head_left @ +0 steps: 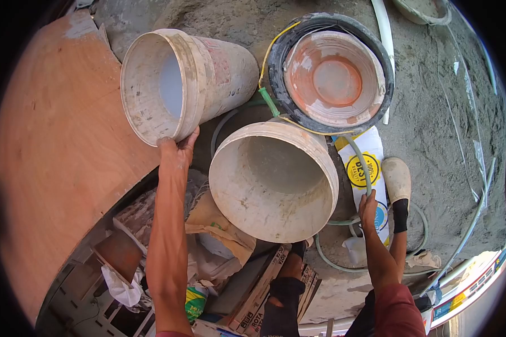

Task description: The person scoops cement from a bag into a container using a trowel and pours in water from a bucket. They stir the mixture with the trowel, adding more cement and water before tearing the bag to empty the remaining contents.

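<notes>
My left hand [177, 147] grips the lower rim of a whitish bucket [222, 76], its thumb and fingers closed round the edge. That bucket leans with its mouth towards the left, and a pale bluish surface shows deep inside. In my right hand [369, 209] is a thin grey-green hose [358, 154], held in a closed fist. The hose runs up from the fist towards the rim of a second whitish bucket [270, 216]. This second bucket stands between my two arms, its inner walls stained and a greyish bottom or liquid visible.
A reddish basin [337, 81] sits in a black bucket [275, 73] with a yellow handle. Plywood [67, 129] covers the left. A printed sack [365, 163] lies near my right foot [397, 177], beside hose loops. Cardboard boxes [258, 292] lie below; a white pipe [385, 39] is behind.
</notes>
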A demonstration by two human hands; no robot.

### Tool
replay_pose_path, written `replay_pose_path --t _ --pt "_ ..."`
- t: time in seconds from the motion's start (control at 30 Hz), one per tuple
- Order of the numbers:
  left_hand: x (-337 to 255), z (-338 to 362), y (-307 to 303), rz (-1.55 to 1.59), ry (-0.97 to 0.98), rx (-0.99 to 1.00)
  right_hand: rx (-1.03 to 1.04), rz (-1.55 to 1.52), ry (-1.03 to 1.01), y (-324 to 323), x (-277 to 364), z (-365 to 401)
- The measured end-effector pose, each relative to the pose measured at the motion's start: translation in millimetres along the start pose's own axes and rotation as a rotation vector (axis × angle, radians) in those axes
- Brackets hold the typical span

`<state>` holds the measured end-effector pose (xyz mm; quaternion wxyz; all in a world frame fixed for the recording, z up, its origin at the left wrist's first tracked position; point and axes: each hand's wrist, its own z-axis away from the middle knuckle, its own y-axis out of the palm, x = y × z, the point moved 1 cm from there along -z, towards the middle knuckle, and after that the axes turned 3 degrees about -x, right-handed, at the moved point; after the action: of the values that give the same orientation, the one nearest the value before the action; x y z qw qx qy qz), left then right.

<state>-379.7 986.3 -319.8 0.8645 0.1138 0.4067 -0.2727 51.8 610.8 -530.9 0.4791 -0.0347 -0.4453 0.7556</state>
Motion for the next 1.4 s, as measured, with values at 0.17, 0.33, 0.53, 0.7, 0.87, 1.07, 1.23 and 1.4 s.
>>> replay_pose_path --t 0.17,0.33,0.53,0.7,0.87,1.07,1.23,1.4 --pt "11.2 2.8 -0.6 0.068 -0.026 -0.025 -0.008 -0.204 0.050 -11.7 -50.5 18.5" --pt "32.1 19.9 -2.3 0.056 0.010 -0.016 -0.049 -0.338 0.000 -26.5 -43.9 22.6" --pt "21.9 61.8 -39.0 0.185 -0.162 0.181 0.079 0.038 -0.082 -46.5 -6.5 -26.2" --pt "10.2 225.0 -154.6 0.010 0.179 0.131 0.029 0.016 -0.347 -47.7 25.8 46.9" --pt "94.4 335.5 -291.3 0.205 -0.227 -0.176 0.438 0.170 -0.367 43.7 -11.4 110.9" --pt "157.0 277.3 -290.8 0.245 -0.548 -0.221 0.404 0.390 -0.663 170.9 22.8 140.6" --pt "179.7 239.5 -298.5 0.256 -0.543 -0.228 0.366 0.443 -0.763 221.9 34.5 146.3" --pt "179.3 237.0 -302.5 0.226 -0.433 -0.191 0.230 0.443 -1.042 238.6 -6.7 128.8"
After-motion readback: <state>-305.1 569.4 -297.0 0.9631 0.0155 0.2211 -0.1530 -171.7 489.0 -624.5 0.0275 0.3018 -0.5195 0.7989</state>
